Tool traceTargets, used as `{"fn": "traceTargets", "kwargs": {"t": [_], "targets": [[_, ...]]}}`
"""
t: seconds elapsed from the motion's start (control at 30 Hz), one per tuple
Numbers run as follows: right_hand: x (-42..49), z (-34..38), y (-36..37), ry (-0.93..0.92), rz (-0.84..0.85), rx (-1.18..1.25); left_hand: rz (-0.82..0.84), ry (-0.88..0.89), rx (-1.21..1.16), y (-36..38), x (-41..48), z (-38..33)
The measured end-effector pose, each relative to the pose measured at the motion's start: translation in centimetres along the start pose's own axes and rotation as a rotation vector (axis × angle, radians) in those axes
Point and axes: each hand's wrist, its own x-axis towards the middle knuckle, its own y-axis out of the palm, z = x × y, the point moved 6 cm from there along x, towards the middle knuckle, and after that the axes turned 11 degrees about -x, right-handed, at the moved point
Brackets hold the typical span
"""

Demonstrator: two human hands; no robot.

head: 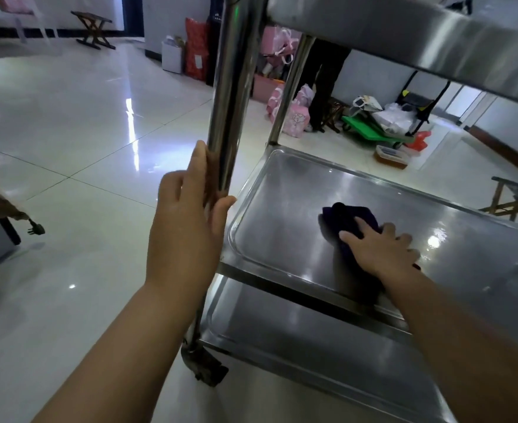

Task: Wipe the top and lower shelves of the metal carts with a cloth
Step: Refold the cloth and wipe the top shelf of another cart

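Note:
A steel cart stands in front of me, seen from low down. Its middle shelf (pixel 282 190) is a shiny tray with a raised rim. On it lies a dark purple cloth (pixel 346 216), and my right hand (pixel 380 250) presses flat on the cloth with fingers spread. My left hand (pixel 190 206) grips the cart's near-left upright post (pixel 230 96), thumb on the right side of the post. The bottom shelf (pixel 297 340) shows below my right forearm. The top shelf's (pixel 404 29) underside and edge cross the upper right.
A caster wheel (pixel 206 367) sits under the near-left post. Glossy white floor tiles spread to the left. Pink bags (pixel 294 114), a green platform trolley (pixel 370 129), a person's dark trouser legs (pixel 325 87) and wooden folding stools (pixel 94 27) stand beyond the cart.

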Motion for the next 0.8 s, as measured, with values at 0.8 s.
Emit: {"fn": "traceTargets", "kwargs": {"t": [0.8], "targets": [[-4.2,-0.7,1.2,-0.54,-0.154,-0.007,0.542,0.177,0.339,11.7,-5.2,2.1]]}}
